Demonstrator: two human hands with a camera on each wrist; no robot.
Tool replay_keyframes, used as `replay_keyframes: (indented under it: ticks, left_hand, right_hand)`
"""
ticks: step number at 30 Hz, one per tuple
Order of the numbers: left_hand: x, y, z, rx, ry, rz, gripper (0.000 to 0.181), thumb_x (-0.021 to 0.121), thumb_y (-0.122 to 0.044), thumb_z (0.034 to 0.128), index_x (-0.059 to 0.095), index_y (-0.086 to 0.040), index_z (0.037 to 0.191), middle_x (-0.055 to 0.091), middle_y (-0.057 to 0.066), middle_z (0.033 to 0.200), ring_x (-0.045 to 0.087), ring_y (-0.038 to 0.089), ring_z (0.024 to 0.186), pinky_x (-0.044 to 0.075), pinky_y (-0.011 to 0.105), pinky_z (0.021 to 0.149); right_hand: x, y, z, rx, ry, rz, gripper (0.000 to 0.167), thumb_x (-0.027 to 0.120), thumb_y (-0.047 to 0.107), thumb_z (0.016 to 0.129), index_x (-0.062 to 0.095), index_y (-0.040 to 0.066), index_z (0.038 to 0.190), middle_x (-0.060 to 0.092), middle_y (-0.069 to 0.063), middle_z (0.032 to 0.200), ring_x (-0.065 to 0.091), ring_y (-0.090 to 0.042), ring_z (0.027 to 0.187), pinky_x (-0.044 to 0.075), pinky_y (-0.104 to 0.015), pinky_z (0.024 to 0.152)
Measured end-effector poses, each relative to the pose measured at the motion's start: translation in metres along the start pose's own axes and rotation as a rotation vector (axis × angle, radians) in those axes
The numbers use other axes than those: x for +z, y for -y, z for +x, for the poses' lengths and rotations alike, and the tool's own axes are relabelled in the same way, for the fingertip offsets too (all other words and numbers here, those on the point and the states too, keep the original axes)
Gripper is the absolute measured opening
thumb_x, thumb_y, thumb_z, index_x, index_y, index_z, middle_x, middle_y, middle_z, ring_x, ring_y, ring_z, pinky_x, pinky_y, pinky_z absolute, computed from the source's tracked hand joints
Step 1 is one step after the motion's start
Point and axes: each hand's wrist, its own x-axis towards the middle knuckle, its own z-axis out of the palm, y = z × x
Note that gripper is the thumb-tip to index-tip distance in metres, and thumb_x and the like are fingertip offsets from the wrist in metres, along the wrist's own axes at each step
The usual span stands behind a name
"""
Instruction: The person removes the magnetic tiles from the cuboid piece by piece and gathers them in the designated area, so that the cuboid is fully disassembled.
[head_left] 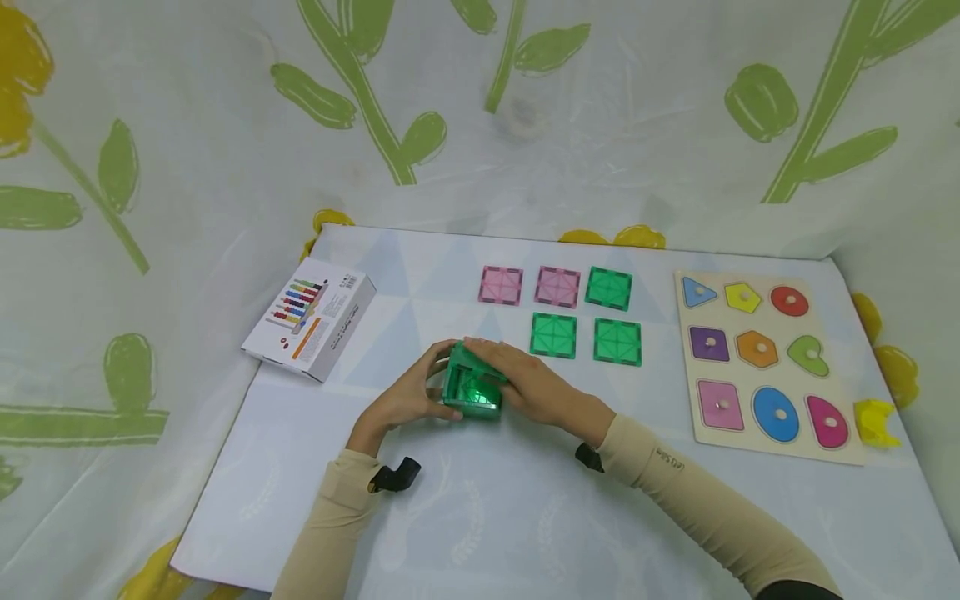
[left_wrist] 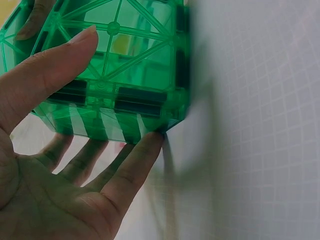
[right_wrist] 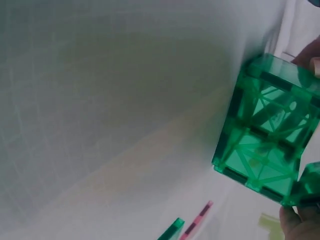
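Several green translucent magnetic tiles form a small hollow block (head_left: 474, 393) on the table, one tile (head_left: 471, 360) tilted at its far top. My left hand (head_left: 408, 392) grips the block from the left. In the left wrist view, the left thumb (left_wrist: 67, 57) lies over a face of the green block (left_wrist: 135, 60), the fingers supporting its other side. Over the far right part, my right hand (head_left: 536, 383) holds the tilted tile, its fingertips partly hidden. The right wrist view catches the block's side (right_wrist: 265, 135) standing on the table.
Beyond the hands lie two pink tiles (head_left: 501, 286) (head_left: 557, 287) and three green tiles (head_left: 608, 288) (head_left: 553, 335) (head_left: 617, 342). A white box (head_left: 311, 317) stands at left. At right are a shape puzzle board (head_left: 757, 450) and a yellow piece (head_left: 875, 422).
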Motion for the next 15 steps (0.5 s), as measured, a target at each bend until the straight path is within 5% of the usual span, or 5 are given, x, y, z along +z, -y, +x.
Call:
replay_keyframes:
  ticks: [6,9,12,15]
  left_hand:
    - [-0.001,0.001,0.001,0.004,0.007,-0.006,0.111,0.086,0.006,0.0693,0.023,-0.024,0.156,0.019,0.011,0.166,0.011,0.043,0.156,0.033,0.064,0.117]
    - [-0.001,0.000,0.001,0.001,0.015,0.005,0.110,0.086,0.005,0.0688,0.025,-0.023,0.156,0.021,0.012,0.166,0.012,0.043,0.156,0.034,0.063,0.117]
    - [-0.001,0.000,-0.002,-0.006,0.025,0.004,0.110,0.086,0.006,0.0677,0.025,-0.022,0.156,0.022,0.012,0.165,0.013,0.043,0.156,0.035,0.062,0.117]
    - [-0.001,0.000,-0.004,-0.021,0.033,-0.002,0.110,0.086,0.007,0.0665,0.027,-0.024,0.155,0.023,0.010,0.165,0.013,0.041,0.157,0.035,0.061,0.118]
  right_hand:
    - [-0.006,0.000,0.005,0.112,-0.098,0.203,0.049,0.050,0.013,0.105,0.042,0.012,0.153,0.053,-0.009,0.152,0.052,-0.025,0.140,0.047,-0.046,0.114]
    - [-0.011,0.002,0.005,0.195,-0.167,0.283,0.043,0.047,0.023,0.107,0.049,0.011,0.149,0.069,-0.016,0.127,0.070,-0.024,0.103,0.060,-0.038,0.089]
    - [-0.016,0.003,0.006,0.294,-0.215,0.342,0.042,0.047,0.029,0.108,0.054,0.008,0.144,0.070,-0.020,0.096,0.055,-0.020,0.070,0.048,-0.026,0.063]
    - [-0.021,0.002,0.009,0.389,-0.257,0.371,0.039,0.051,0.031,0.106,0.060,0.007,0.136,0.067,-0.020,0.086,0.049,-0.020,0.067,0.041,-0.025,0.060]
